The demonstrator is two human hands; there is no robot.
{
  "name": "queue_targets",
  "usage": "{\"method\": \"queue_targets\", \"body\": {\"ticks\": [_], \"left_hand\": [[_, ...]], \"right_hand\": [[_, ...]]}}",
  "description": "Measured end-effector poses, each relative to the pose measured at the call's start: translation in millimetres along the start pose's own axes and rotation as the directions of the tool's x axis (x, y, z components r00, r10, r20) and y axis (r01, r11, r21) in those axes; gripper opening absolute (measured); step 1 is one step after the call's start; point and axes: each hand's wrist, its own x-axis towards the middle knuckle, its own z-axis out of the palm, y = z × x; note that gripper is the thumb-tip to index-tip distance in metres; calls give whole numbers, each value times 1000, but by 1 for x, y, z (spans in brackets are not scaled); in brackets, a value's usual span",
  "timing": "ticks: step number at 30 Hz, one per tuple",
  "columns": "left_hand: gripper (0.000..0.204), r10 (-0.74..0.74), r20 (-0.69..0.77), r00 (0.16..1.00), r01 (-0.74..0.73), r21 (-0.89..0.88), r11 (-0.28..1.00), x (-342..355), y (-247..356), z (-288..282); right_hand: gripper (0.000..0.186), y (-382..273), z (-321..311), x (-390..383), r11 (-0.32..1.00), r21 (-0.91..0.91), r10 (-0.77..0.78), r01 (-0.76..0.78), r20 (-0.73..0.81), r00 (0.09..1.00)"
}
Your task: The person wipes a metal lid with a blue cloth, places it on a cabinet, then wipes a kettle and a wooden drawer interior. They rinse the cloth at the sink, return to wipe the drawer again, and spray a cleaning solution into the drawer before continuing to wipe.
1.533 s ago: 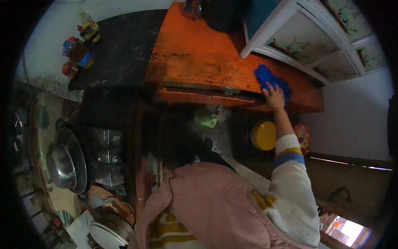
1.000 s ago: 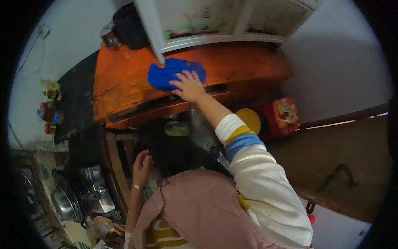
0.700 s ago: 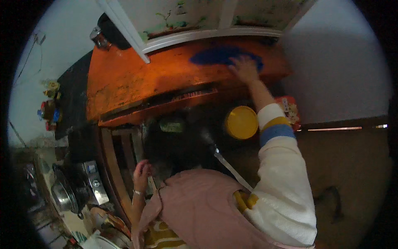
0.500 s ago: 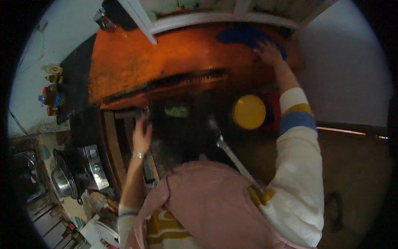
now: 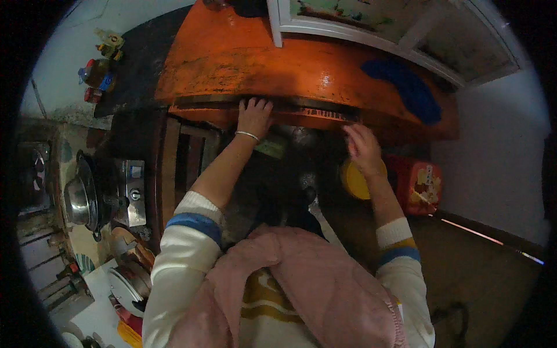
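An orange wooden counter (image 5: 243, 58) with worn, dark-stained patches stretches across the far side. Along its near edge a drawer front (image 5: 325, 123) stands out a little, with a dark gap behind it. The fingers of my left hand (image 5: 254, 120) hook over the top of this drawer front, left of its middle. My right hand (image 5: 364, 149) hovers just in front of the drawer's right end, fingers loosely apart, with nothing visible in it. A crumpled blue cloth (image 5: 406, 90) lies on the counter's right part, out of reach of both hands' fingers.
A white-framed cabinet (image 5: 360, 37) stands on the counter's back. Below, right, are a yellow round lid (image 5: 357, 180) and a red container (image 5: 422, 185). Left are a gas stove (image 5: 130, 194), a black wok (image 5: 87, 191), a lidded pot (image 5: 129, 284) and several bottles (image 5: 100, 74).
My right hand has left the blue cloth and come nearer, to the drawer's right end. My left hand has moved up and right onto the drawer front. The view has shifted.
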Motion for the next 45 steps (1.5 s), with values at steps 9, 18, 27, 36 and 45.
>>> {"method": "queue_targets", "body": {"ticks": [9, 18, 27, 36, 45], "left_hand": [[33, -47, 102, 994, 47, 10, 999, 12, -1, 2], [27, 132, -130, 983, -141, -66, 988, -41, -14, 26], [32, 144, -130, 981, -164, -152, 975, -109, -2, 23], [39, 156, 34, 987, -143, -245, 959, -105, -16, 7], [33, 214, 304, 928, -153, -214, 965, -109, -27, 12]], "right_hand": [[34, -29, 49, 73, 903, -379, 314, -202, 262, 913], [31, -56, 44, 27, 947, -256, 255, -193, 236, 938], [30, -101, 32, -20, 941, -223, 319, -254, 329, 889], [31, -102, 31, -15, 973, -123, 228, -196, 373, 900], [32, -109, 37, -26, 980, -107, 196, -165, 443, 875]]}}
